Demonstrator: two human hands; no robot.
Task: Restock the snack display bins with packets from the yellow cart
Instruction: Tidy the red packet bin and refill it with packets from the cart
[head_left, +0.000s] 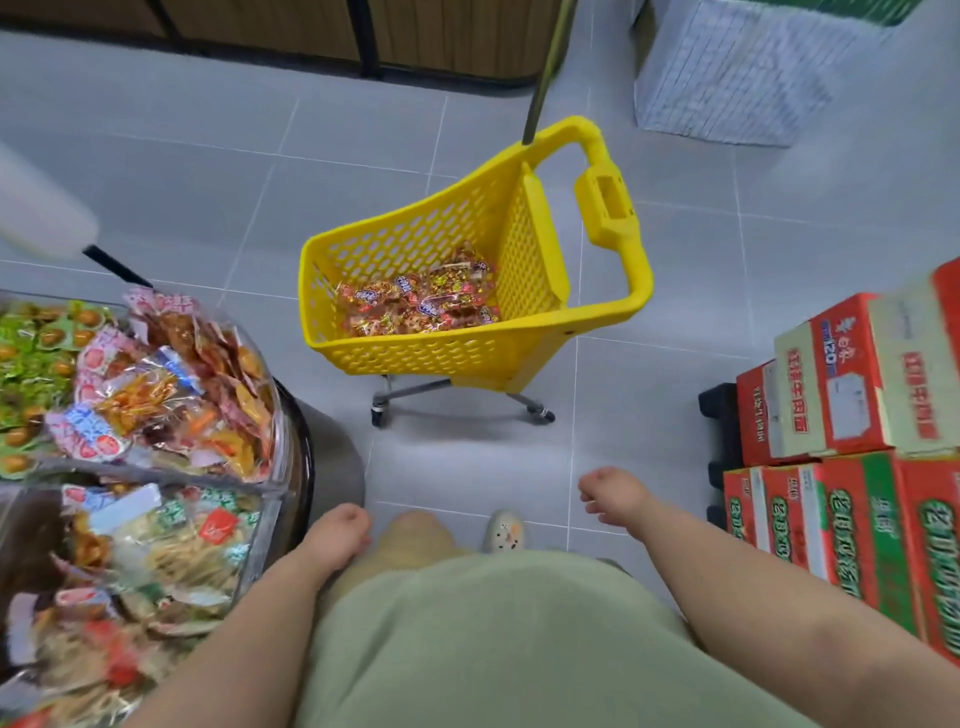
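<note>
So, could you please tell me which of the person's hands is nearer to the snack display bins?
Left. The left hand hangs just beside the rim of the snack display bins, holding nothing; the right hand is across the body, nearer the red cartons.

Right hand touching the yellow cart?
Apart. The head view shows the right hand hanging empty, fingers loosely curled, with a stretch of bare grey floor between it and the yellow cart.
</note>
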